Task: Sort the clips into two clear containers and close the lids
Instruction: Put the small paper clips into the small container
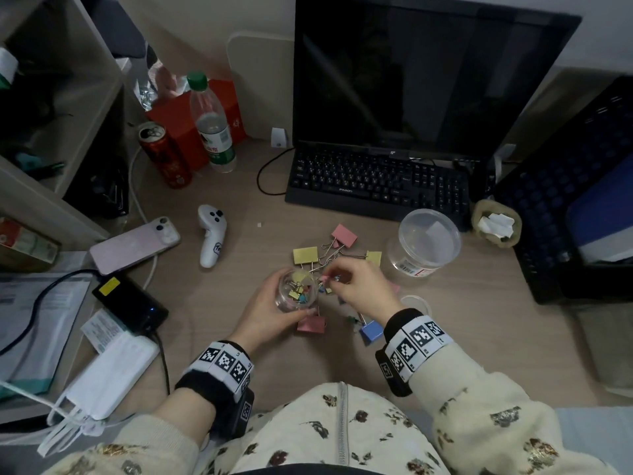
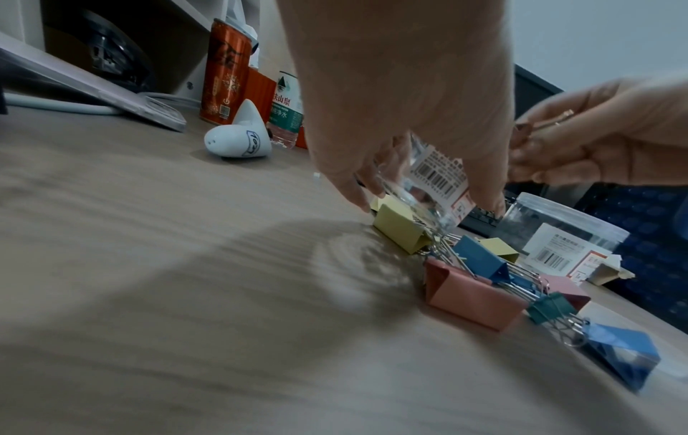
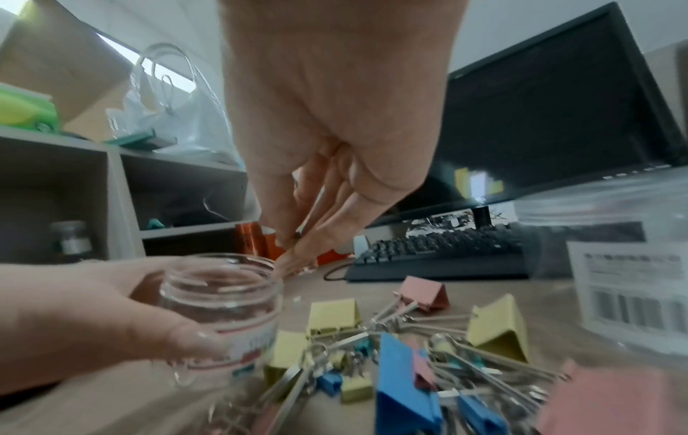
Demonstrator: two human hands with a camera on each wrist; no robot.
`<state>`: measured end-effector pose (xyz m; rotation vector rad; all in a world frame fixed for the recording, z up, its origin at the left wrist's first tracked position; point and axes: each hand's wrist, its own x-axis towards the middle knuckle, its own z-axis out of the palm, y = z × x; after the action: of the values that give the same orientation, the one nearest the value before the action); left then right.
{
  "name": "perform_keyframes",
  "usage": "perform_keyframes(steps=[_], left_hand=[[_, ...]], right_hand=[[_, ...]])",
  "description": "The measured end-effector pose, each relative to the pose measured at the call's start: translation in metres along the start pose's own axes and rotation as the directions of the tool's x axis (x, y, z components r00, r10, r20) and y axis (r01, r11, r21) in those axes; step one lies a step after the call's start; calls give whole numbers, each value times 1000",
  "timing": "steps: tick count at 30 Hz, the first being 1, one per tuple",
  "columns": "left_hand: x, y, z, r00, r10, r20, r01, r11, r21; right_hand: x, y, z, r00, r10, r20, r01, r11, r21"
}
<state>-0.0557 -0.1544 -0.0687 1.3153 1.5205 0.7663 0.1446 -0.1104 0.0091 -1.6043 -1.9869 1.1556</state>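
Note:
My left hand point(image 1: 289, 298) grips a small clear jar point(image 1: 297, 286) just above the desk, tilted toward the right hand. Several small clips lie inside it. My right hand point(image 1: 327, 277) pinches a small clip point(image 1: 323, 278) at the jar's mouth. In the right wrist view the jar point(image 3: 223, 294) is just below and left of the pinching fingertips point(image 3: 294, 235). Loose binder clips, large and small, lie in a pile: pink point(image 1: 344, 235), yellow point(image 1: 305, 255), blue point(image 1: 371, 332). A larger clear container point(image 1: 424, 243) stands open to the right. A clear lid point(image 1: 416, 303) lies by my right wrist.
A black keyboard point(image 1: 376, 183) and monitor point(image 1: 428, 73) stand behind the pile. A white controller point(image 1: 212, 234), a phone point(image 1: 133, 245), a red can point(image 1: 164, 154) and a water bottle point(image 1: 210, 125) are at the left. A dark crate point(image 1: 575, 207) is at the right.

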Motion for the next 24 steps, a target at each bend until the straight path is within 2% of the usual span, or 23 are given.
perform_keyframes(steps=[2,4,6,8,10,11,13,16,20,24], left_hand=[[1,5,2,1000,11,9,-11,1000,-17],[1,6,2,1000,9,9,-9,1000,-30],[1,3,-1,1000,2,7,-2,999,-39],[1,-4,-3,1000,-9,-8,8,999,-39],[1,-7,-6,999,-34,-37,33,999,-20],[1,-7,-7,998,-36,-47,35,999,-23],[0,-7,-11,998,-26,-59,24,999,-29],[-4,-5,-16,998,-21,-56,19,1000,-22],[-8,-3,-20,998,-46,-41,44,998,-54],[-9,-8,-22,998,-57,-37,54,995,-78]], right_hand=[[0,-8,1,995,-50,90,52,998,-22],[-1,-12,3,989,-78,129,83,996,-33],[-2,-12,3,988,-107,107,111,993,-35],[-1,-8,5,992,-120,33,123,989,-85],[0,2,10,998,-59,-34,53,986,-155],[1,8,14,1000,-9,-29,4,981,-193],[0,18,23,994,76,74,-53,962,-267],[-4,24,35,974,123,191,-51,938,-344],[-4,26,49,965,155,212,-44,891,-452],[-2,26,57,963,140,231,-13,880,-476]])
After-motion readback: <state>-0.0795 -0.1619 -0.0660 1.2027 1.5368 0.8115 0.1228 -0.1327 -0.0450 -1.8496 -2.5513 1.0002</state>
